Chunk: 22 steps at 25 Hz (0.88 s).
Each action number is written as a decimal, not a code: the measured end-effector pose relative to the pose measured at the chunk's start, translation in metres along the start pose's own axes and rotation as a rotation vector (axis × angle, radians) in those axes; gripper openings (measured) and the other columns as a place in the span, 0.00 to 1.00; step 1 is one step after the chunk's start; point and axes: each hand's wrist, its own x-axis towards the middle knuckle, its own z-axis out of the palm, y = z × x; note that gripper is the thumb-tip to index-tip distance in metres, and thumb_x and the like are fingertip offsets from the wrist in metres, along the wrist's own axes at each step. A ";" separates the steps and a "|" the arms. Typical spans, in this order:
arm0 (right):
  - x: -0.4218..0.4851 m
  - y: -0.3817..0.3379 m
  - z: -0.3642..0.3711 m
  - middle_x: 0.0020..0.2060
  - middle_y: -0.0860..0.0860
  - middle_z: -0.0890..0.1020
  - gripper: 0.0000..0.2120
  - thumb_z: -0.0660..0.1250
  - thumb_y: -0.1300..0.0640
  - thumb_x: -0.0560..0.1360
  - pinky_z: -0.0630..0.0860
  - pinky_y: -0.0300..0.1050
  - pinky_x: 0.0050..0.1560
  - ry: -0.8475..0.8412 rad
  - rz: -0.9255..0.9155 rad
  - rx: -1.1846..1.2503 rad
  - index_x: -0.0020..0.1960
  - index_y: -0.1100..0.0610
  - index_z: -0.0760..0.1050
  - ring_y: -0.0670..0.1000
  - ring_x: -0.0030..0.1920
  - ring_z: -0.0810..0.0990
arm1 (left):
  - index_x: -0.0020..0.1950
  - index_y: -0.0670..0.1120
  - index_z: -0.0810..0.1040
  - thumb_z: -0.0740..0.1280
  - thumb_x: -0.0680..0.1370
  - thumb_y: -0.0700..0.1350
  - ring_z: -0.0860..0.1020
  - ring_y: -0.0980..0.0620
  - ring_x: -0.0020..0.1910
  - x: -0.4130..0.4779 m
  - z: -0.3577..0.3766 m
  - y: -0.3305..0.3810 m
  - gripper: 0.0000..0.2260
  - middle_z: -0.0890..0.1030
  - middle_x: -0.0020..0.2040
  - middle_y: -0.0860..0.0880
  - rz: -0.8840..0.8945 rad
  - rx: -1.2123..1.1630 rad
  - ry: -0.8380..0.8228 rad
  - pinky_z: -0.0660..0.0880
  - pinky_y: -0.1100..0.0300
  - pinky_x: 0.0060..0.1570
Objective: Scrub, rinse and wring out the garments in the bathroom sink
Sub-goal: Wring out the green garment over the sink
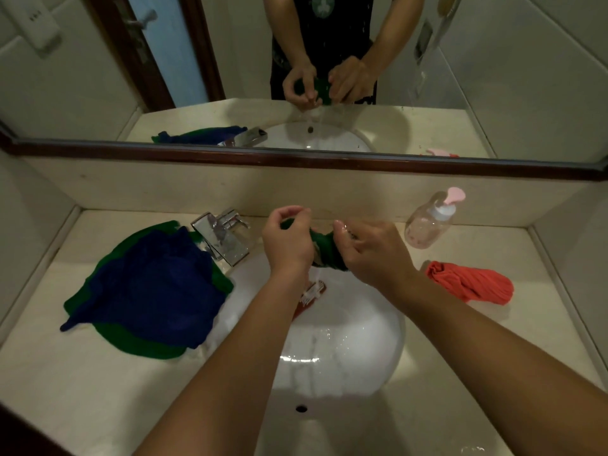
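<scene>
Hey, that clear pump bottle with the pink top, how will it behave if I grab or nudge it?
The pump bottle looks nearly empty, so probably light and easy to tip if nudged. Its smooth clear plastic may slip, since your right hand glistens wet.

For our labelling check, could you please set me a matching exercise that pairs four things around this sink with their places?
Things:
1. blue cloth
2. red cloth
3. bottle
4. green roll

Places:
A. gripped by the left hand and right hand over the sink
B. lying on the counter, right of the sink
C. lying left of the sink, by the tap
D. standing at the counter's back right

Pairs: 1-C, 2-B, 3-D, 4-A
</scene>
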 end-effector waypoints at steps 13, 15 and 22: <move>-0.057 -0.084 0.004 0.50 0.54 0.83 0.25 0.64 0.34 0.77 0.85 0.54 0.37 -0.438 0.791 0.730 0.64 0.51 0.74 0.56 0.38 0.87 | 0.53 0.43 0.81 0.77 0.72 0.51 0.80 0.47 0.43 0.018 -0.061 0.011 0.16 0.80 0.44 0.47 -0.069 0.227 -0.476 0.78 0.53 0.45; -0.058 -0.089 0.007 0.51 0.55 0.83 0.22 0.64 0.36 0.78 0.84 0.53 0.35 -0.392 0.876 0.843 0.65 0.49 0.74 0.55 0.39 0.87 | 0.54 0.43 0.80 0.77 0.71 0.56 0.80 0.45 0.48 0.016 -0.065 0.009 0.20 0.81 0.47 0.46 -0.034 0.308 -0.485 0.78 0.51 0.49; -0.063 -0.100 0.004 0.43 0.58 0.81 0.20 0.61 0.43 0.81 0.69 0.41 0.23 -0.336 1.160 1.582 0.58 0.56 0.82 0.58 0.37 0.81 | 0.73 0.46 0.70 0.75 0.68 0.45 0.79 0.41 0.63 0.034 -0.104 0.017 0.34 0.73 0.70 0.40 -0.129 -0.036 -0.935 0.78 0.52 0.57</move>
